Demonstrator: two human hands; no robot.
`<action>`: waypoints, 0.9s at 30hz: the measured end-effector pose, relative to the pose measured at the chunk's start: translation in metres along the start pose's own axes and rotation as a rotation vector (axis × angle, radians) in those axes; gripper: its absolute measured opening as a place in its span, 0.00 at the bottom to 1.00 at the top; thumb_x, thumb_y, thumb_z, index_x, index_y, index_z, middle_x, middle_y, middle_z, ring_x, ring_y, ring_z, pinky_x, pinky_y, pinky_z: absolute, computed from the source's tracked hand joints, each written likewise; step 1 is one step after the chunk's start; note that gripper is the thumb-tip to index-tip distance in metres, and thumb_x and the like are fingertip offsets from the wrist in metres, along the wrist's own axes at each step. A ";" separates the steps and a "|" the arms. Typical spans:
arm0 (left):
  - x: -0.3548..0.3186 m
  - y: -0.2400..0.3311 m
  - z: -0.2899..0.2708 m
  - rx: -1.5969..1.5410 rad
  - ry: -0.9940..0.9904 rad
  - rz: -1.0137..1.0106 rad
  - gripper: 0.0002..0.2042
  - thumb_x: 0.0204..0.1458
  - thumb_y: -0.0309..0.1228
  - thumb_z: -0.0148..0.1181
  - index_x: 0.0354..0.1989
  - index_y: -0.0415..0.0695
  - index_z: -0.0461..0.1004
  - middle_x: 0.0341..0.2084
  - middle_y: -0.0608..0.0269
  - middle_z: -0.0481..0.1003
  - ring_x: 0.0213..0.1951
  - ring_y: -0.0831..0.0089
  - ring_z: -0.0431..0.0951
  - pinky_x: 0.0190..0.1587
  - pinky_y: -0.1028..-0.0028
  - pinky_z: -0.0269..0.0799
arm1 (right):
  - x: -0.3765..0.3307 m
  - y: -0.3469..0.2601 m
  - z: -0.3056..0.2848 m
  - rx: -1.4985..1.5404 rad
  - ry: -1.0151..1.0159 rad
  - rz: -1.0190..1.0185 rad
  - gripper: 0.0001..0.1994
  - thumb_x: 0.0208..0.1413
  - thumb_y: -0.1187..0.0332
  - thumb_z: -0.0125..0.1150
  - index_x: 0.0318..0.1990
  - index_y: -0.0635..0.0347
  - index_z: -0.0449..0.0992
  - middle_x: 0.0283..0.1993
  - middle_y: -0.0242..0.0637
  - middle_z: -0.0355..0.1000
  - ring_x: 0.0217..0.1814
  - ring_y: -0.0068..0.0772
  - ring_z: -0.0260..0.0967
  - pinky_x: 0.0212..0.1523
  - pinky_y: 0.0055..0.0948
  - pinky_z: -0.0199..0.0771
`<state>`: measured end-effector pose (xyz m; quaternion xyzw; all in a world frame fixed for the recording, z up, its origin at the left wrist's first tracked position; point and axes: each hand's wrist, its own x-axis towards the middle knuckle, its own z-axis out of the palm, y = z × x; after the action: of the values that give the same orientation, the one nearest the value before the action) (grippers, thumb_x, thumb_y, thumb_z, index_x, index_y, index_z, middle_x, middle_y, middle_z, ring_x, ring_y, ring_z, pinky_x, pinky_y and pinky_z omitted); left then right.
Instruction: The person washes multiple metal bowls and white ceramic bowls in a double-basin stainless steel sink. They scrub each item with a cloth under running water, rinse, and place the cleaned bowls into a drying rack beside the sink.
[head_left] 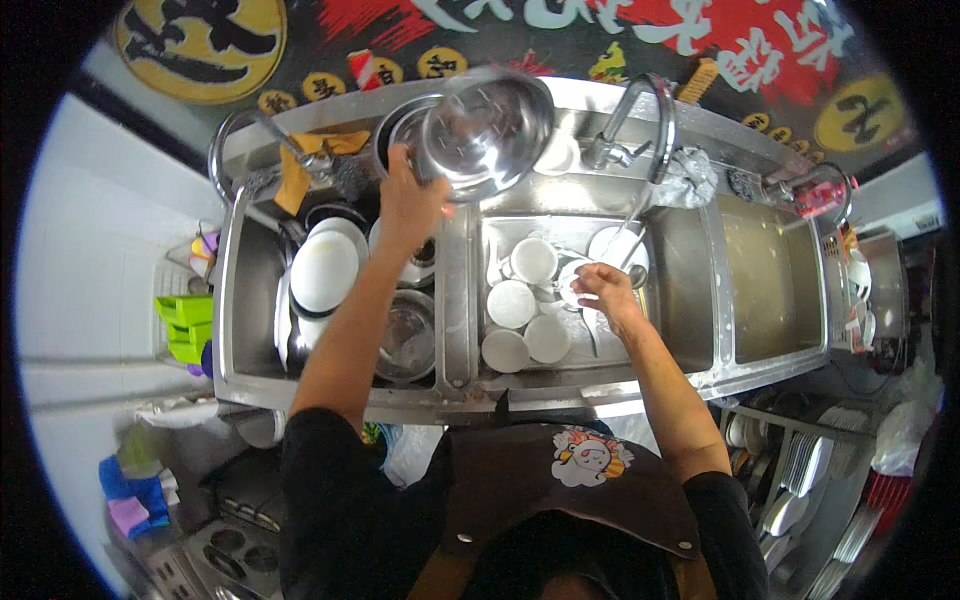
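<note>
My left hand (413, 208) was closed at the edge of a steel bowl (490, 140), likely because the rim gave the easiest hold; the bowl was blurred, above the sink's back edge. My right hand (607, 291) had fingers half curled beside a white cup (572, 285); I couldn't tell whether they gripped it. Other cups (511, 303) clustered in the middle compartment (685, 290), probably steadying one another.

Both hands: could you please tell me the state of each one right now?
Left hand: closed on the rim of a blurred steel bowl.
Right hand: fingers curled near white dishes; whether it holds anything cannot be told.
</note>
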<state>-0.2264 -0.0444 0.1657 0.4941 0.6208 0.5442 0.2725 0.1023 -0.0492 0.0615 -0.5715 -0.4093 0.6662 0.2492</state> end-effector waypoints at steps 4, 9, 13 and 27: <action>0.019 -0.013 -0.040 -0.104 -0.091 -0.335 0.28 0.45 0.39 0.67 0.42 0.29 0.61 0.18 0.50 0.73 0.17 0.68 0.77 0.16 0.75 0.74 | -0.004 0.018 0.004 0.027 -0.013 0.066 0.08 0.60 0.66 0.53 0.42 0.60 0.75 0.32 0.33 0.75 0.34 0.22 0.71 0.36 0.26 0.74; -0.025 -0.070 -0.083 0.367 0.027 -0.291 0.17 0.48 0.40 0.64 0.36 0.39 0.71 0.23 0.57 0.76 0.19 0.68 0.76 0.23 0.71 0.74 | -0.008 0.036 -0.006 0.015 -0.012 0.079 0.09 0.59 0.67 0.53 0.42 0.61 0.74 0.33 0.34 0.74 0.36 0.25 0.72 0.37 0.26 0.75; -0.123 -0.212 -0.091 1.249 -0.382 0.151 0.15 0.47 0.31 0.59 0.43 0.43 0.70 0.39 0.55 0.74 0.36 0.57 0.79 0.32 0.65 0.76 | -0.009 0.037 -0.011 0.037 0.015 0.127 0.10 0.58 0.67 0.52 0.42 0.62 0.74 0.33 0.36 0.75 0.35 0.25 0.72 0.37 0.26 0.74; -0.095 -0.069 -0.138 1.261 -0.318 0.255 0.19 0.39 0.22 0.61 0.43 0.45 0.68 0.38 0.56 0.73 0.37 0.57 0.77 0.36 0.63 0.75 | -0.026 0.046 -0.011 -0.018 -0.049 0.113 0.12 0.61 0.63 0.52 0.43 0.62 0.73 0.34 0.35 0.74 0.35 0.24 0.71 0.36 0.25 0.74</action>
<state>-0.3352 -0.1816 0.1170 0.7027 0.7095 0.0249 -0.0472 0.1244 -0.0916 0.0379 -0.5794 -0.3882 0.6893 0.1962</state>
